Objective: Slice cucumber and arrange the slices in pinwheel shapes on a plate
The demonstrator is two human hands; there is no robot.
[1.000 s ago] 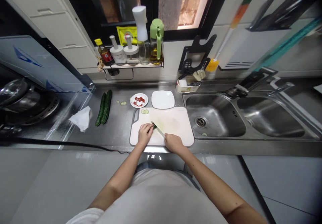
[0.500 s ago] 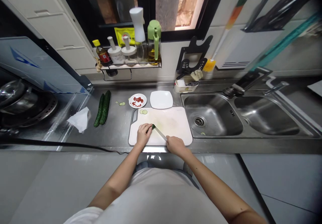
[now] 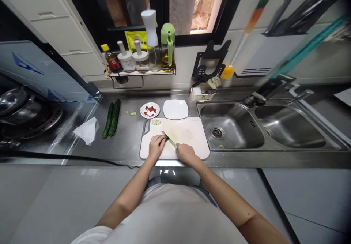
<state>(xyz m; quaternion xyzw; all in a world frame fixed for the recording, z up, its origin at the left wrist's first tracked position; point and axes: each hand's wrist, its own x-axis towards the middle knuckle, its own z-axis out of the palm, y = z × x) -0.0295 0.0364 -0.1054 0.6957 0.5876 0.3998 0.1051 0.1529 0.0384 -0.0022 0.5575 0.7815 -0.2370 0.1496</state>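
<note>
Green cucumber piece (image 3: pixel 166 138) held by left hand (image 3: pixel 156 146) on cutting board (image 3: pixel 193 136), presumably for steadiness; right hand (image 3: pixel 186 152) grips knife (image 3: pixel 171 141), blade alongside.

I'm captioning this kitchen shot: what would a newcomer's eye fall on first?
Probably the pale board at the centre, where the right hand holds a knife against a dark green piece under the left hand. Next, perhaps, the red bits on the round plate just beyond the board, then the two cucumbers side by side on the counter to the left.
</note>
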